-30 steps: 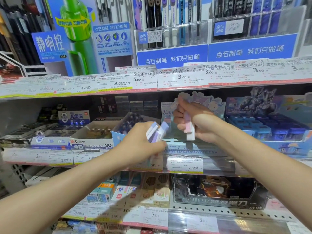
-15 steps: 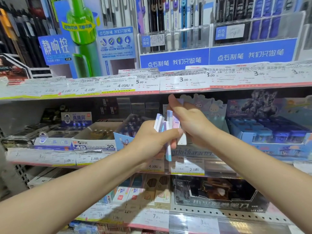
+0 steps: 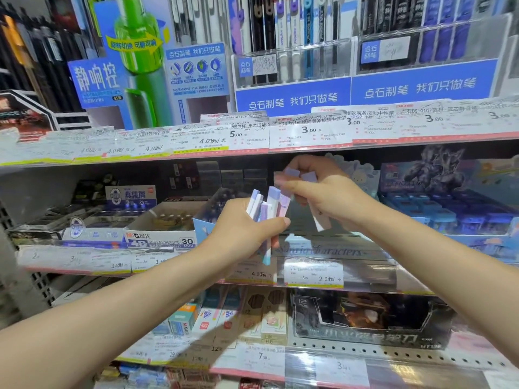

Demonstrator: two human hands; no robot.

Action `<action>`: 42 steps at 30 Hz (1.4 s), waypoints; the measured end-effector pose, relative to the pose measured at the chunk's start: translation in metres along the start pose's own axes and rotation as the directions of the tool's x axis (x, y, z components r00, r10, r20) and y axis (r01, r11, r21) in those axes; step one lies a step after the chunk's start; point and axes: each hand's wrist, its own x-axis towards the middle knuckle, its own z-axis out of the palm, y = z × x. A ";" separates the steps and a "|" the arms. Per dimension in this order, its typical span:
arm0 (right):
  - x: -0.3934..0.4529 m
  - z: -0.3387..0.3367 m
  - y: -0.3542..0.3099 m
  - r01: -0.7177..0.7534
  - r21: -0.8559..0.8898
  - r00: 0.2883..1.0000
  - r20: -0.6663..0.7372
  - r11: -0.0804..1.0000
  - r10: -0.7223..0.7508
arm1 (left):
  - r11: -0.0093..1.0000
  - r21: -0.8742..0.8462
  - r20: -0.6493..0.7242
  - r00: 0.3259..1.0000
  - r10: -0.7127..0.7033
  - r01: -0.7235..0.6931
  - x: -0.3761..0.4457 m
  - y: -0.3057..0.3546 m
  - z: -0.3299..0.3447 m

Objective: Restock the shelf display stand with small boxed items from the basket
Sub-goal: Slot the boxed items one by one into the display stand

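A fan of small slim boxes (image 3: 266,209), about five with lilac, white and pink ends, stands upright in the left hand (image 3: 241,231), whose fingers and thumb curl round their lower halves. The right hand (image 3: 323,197), just beside it, holds more of them: at least three boxes (image 3: 292,173), two lilac ends poking above its curled fingers and one white end hanging below the palm; its thumb and forefinger pinch the pink-edged box at the fan's right side. Both hands hover before the middle shelf (image 3: 309,282), in front of a pastel display stand (image 3: 359,175) printed with cartoon characters. One price-tag strip (image 3: 280,136) fronts the shelf above.
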 end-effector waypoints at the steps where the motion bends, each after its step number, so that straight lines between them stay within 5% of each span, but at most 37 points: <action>1: 0.003 -0.002 0.002 0.015 -0.071 1.000 -0.018 0.997 -0.016 | 0.999 0.051 0.003 1.000 0.007 -0.007 0.001 -0.002 -0.002; 4: 0.014 -0.012 0.012 0.043 -0.316 0.997 -0.051 0.948 -0.062 | 0.933 0.347 0.022 0.995 0.097 -0.099 0.002 -0.013 -0.010; 7: 0.020 -0.017 0.024 0.063 -0.460 0.998 0.026 0.886 -0.057 | 0.778 0.576 0.224 0.964 0.143 -0.250 -0.003 -0.019 -0.015; 13: 0.023 -0.012 0.041 0.090 -0.456 0.994 0.101 0.885 -0.050 | 0.543 0.785 0.302 0.949 0.087 -0.299 -0.010 -0.020 -0.013; 42: 0.029 0.001 0.042 0.095 -0.512 0.978 0.209 0.854 0.017 | 0.622 0.731 0.381 0.924 -0.028 -0.282 -0.008 -0.009 -0.016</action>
